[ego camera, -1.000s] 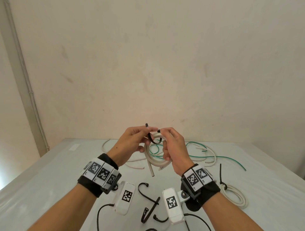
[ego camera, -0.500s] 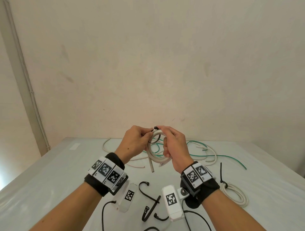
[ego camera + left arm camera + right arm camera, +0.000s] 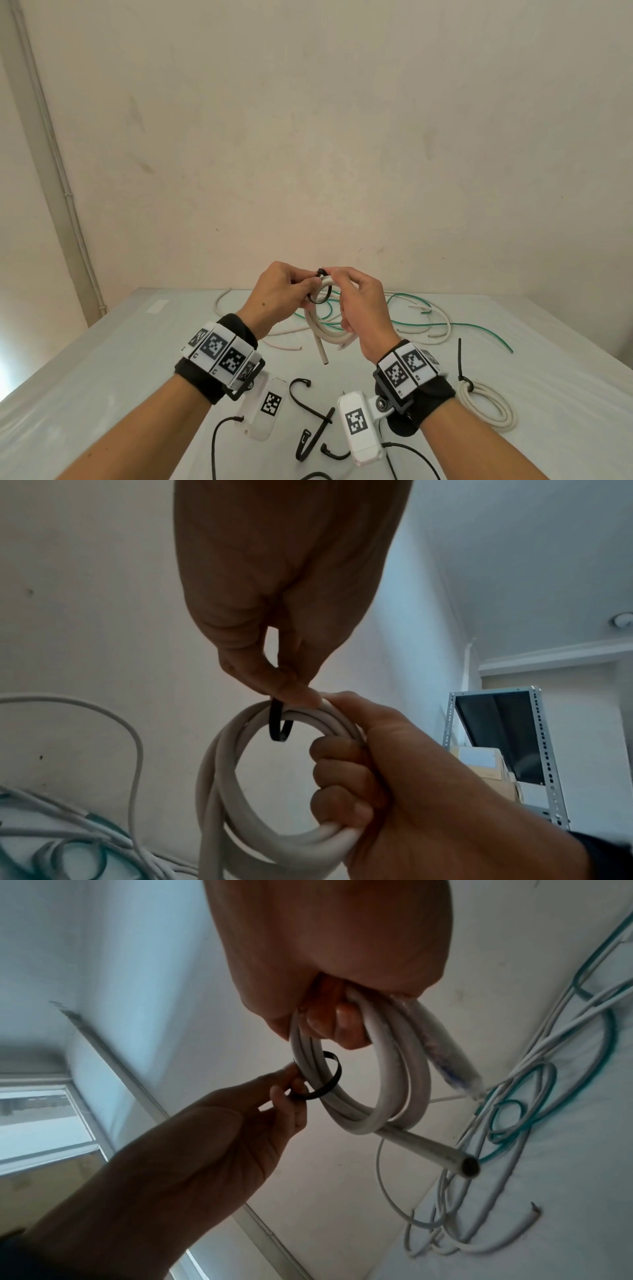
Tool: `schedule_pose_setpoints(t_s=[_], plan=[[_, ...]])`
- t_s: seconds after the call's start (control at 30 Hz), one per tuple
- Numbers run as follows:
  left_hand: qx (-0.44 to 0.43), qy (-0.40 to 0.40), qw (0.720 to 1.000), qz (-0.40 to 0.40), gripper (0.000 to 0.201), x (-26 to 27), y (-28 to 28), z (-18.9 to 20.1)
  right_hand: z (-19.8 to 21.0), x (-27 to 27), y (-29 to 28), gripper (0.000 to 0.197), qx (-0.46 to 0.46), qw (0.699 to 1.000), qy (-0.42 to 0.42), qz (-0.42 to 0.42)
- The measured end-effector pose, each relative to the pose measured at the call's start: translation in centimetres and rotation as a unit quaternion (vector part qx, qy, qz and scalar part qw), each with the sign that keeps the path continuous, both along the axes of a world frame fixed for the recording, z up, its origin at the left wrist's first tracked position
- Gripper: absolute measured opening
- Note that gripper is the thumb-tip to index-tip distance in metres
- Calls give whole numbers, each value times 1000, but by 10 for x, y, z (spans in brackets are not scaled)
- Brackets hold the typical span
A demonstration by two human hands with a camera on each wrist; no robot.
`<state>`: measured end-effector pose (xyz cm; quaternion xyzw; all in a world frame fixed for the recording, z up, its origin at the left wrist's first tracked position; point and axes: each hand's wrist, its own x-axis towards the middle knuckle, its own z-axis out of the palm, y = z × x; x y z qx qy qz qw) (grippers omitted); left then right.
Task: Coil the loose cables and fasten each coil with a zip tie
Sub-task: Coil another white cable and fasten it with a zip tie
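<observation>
Above the table point(image 3: 102, 359), her right hand point(image 3: 363, 308) gripped the white coil point(image 3: 329, 337) while the left hand point(image 3: 277, 294) pinched a black zip tie point(image 3: 320, 294) looped around it. Loose cables point(image 3: 435, 329), spare ties point(image 3: 308, 404) and a tied coil point(image 3: 489, 404) lay beneath.

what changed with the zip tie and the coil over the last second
The black zip tie, open-ended a second ago with its tail sticking up, is now closed into a loop around the white coil, the left hand pinching it at the top. Both hands rose slightly. Unchanged: the right hand grips the coil; the tied coil and spare ties lie on the table.
</observation>
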<state>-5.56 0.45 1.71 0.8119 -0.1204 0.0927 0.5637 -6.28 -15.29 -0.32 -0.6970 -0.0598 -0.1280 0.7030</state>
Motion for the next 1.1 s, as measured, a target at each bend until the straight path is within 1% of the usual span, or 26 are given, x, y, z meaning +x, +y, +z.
schedule_pose_setpoints(t_s=[0.1,0.2,0.33,0.43,0.5,0.6,0.63,0.67,0.73,0.83,0.9,1.0,1.07,1.1], plan=[[-51,22,998,-24,16,-1,-2,0,-3,0,-1,20,-36,999,-25,-17],[-106,34,993,-29,16,-2,-3,1,-6,1,-3,20,-74,995,-60,-18],[-215,59,974,-26,24,1,-4,1,-4,3,1,21,-127,987,-95,-9],[-247,79,965,-39,19,3,-4,5,0,8,-1,20,-137,986,-96,-2],[-275,108,954,-48,16,4,-2,10,4,10,-4,21,-151,983,-104,6],[-338,163,926,-51,20,7,0,17,11,13,-9,21,-186,975,-122,14],[-348,172,920,-52,19,8,-1,20,13,14,-11,20,-191,974,-124,15],[-345,178,920,-52,14,8,-1,22,15,14,-12,19,-193,973,-125,16],[-299,189,934,-48,2,7,1,29,18,16,-15,19,-194,972,-130,22],[-194,197,960,-37,7,8,7,34,21,16,-20,18,-193,972,-134,30],[-161,186,969,-31,8,10,8,35,25,15,-22,18,-186,975,-119,33],[-192,139,971,-25,6,16,6,37,27,12,-19,18,-206,971,-114,34],[-222,101,970,0,9,21,8,40,25,11,-18,18,-217,970,-101,47],[-223,80,971,14,9,24,9,42,25,11,-17,18,-204,974,-83,58]])
